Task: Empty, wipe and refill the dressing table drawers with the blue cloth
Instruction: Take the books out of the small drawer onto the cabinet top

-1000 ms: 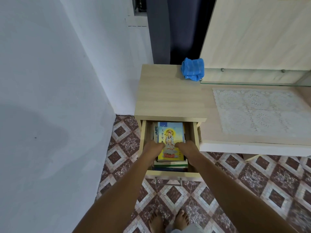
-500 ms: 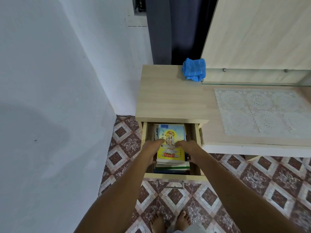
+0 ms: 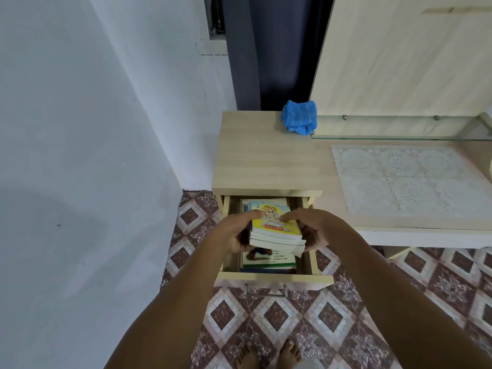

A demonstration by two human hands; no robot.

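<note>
Bare feet (image 3: 266, 352) on tiled floor at btm of view. The drawer (image 3: 274, 279) stands open twd me, handle (image 3: 266, 291) on its front. Both hands are over it. My left hand (image 3: 234, 233) is curled round the left edge of a small book stack (image 3: 277, 230), thumb on the yellow cover. My right hand (image 3: 316, 230) grips the right edge, thumb on top, fingers under. Stack sits above more books (image 3: 269, 259) lying flat in the drawer, so emptying is part done at best imo.

Key relation: stack's long axis runs away from me, and the bare bench (image 3: 261, 161) lies straight ahead and above the hands, just past the drawer mouth. I'd set the stack there w/o turning it; both hands equally near.

The blue cloth (image 3: 299, 117) is bunched at the bench's far back edge, by the end of the glass shelf (image 3: 399, 135). It's nearer the right hand, well apart from both. Lace mat (image 3: 404, 179) off to the right.
</note>
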